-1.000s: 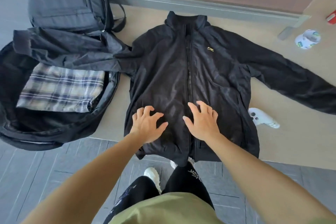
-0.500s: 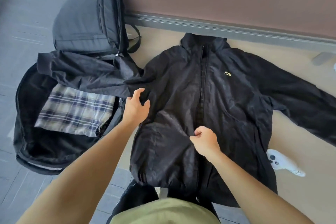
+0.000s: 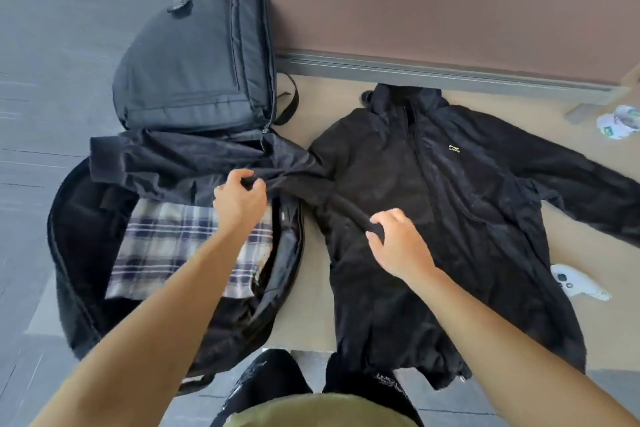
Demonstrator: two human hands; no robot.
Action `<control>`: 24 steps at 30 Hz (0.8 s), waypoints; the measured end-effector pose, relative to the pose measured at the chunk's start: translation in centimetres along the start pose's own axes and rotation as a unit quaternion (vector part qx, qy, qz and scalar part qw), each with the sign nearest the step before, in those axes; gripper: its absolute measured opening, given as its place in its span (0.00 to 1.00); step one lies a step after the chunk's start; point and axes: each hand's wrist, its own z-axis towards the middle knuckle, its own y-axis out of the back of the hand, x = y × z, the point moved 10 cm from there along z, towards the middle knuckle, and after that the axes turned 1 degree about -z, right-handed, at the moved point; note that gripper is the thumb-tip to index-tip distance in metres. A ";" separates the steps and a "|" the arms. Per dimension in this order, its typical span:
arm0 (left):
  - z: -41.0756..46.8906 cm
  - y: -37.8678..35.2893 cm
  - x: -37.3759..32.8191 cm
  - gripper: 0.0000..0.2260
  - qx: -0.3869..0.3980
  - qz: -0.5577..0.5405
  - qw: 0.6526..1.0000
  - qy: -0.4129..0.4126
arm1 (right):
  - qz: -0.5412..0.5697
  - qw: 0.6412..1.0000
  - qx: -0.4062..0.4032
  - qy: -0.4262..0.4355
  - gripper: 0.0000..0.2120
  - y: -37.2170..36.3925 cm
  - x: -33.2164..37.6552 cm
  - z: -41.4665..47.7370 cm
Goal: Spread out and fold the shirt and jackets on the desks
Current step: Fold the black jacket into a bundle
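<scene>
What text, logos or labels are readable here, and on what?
No text is legible.
Jacket: gold chest logo with tiny lettering under it, too blurred.
Backpack: small white tag, unreadable.
Trousers: pale print, unreadable.
White roll at far right: green label, blurred.

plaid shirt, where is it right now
In the head view the plaid shirt lies at the left, inside the open black bag, next to the jacket sleeve that the left hand grips.
</scene>
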 end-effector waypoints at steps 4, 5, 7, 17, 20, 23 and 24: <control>4.1 6.3 5.4 0.21 -0.027 -0.037 0.988 0.148 | -0.026 0.992 0.054 0.108 0.23 -2.5 11.5 4.0; 5.2 7.9 6.5 0.22 -0.036 -0.055 0.984 0.165 | -0.046 0.989 0.074 0.118 0.25 -3.5 13.7 5.0; 7.2 10.4 7.8 0.24 -0.053 -0.092 0.980 0.171 | -0.100 0.983 0.107 0.110 0.27 -5.5 16.5 6.5; 8.7 12.2 9.8 0.04 -0.047 -0.480 0.852 0.205 | -0.238 0.929 0.066 0.274 0.05 -6.8 18.9 5.1; 8.9 11.4 9.6 0.03 0.009 -0.585 0.786 0.200 | -0.201 0.936 0.128 0.259 0.11 -7.0 17.4 3.6; 8.2 11.8 8.4 0.06 0.028 -0.634 0.749 0.192 | -0.175 0.947 0.179 0.203 0.11 -7.3 16.3 3.5; 8.3 12.4 7.7 0.08 0.035 -0.630 0.758 0.168 | -0.176 0.948 0.187 0.185 0.09 -7.3 16.2 3.5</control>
